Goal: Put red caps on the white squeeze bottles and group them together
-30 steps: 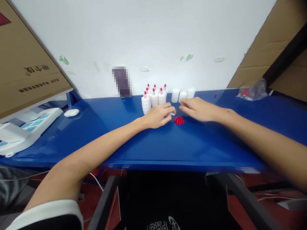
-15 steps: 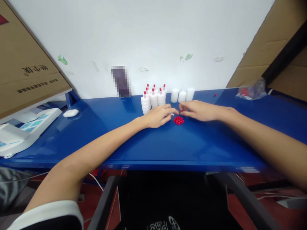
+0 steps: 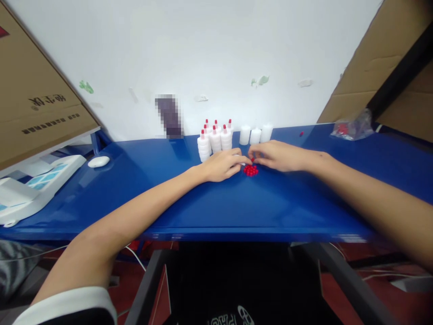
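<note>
Several small red caps (image 3: 251, 170) lie in a pile on the blue table (image 3: 203, 203). My left hand (image 3: 223, 165) is closed around a small white piece (image 3: 241, 163) just left of the pile; most of that piece is hidden by the fingers. Behind the pile, my right hand (image 3: 270, 155) pinches a red cap (image 3: 252, 160) between thumb and fingertips, close to the left fingertips. White bottles with red-tipped nozzles (image 3: 214, 141) stand upright in a group behind my left hand. White bottles without nozzles (image 3: 255, 136) stand behind my right hand.
A clear plastic bag with red pieces (image 3: 352, 128) lies at the back right, and a single red cap (image 3: 301, 134) lies left of it. At the left are a white oval object (image 3: 99, 161) and a white device (image 3: 43, 185). Cardboard (image 3: 40, 90) stands on the left.
My right fingertips have moved slightly left, bringing the red cap closer to my left hand. The whole view has shifted a little.
</note>
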### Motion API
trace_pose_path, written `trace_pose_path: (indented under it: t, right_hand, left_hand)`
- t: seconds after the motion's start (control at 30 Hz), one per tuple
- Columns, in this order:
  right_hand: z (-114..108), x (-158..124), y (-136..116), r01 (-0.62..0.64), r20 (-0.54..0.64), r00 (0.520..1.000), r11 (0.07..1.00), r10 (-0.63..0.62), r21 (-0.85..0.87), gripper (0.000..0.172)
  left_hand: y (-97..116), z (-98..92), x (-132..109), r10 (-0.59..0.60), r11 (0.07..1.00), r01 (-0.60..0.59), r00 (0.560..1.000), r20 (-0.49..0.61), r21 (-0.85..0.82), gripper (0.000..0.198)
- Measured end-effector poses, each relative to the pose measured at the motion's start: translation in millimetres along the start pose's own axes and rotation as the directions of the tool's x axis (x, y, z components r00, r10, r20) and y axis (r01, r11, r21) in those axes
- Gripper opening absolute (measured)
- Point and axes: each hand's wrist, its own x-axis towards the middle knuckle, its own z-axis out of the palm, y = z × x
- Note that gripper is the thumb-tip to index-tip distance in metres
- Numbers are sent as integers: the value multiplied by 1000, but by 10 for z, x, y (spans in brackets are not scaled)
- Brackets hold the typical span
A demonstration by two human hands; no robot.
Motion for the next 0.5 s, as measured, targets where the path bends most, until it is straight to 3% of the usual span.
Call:
trace_pose_path:
  t: [0.5]
  right_hand:
    - [-43, -6, -118, 41, 46, 998, 999, -41, 4, 14]
  left_hand:
    - [-11, -3, -9, -17, 999, 17, 1000, -3, -35, 39]
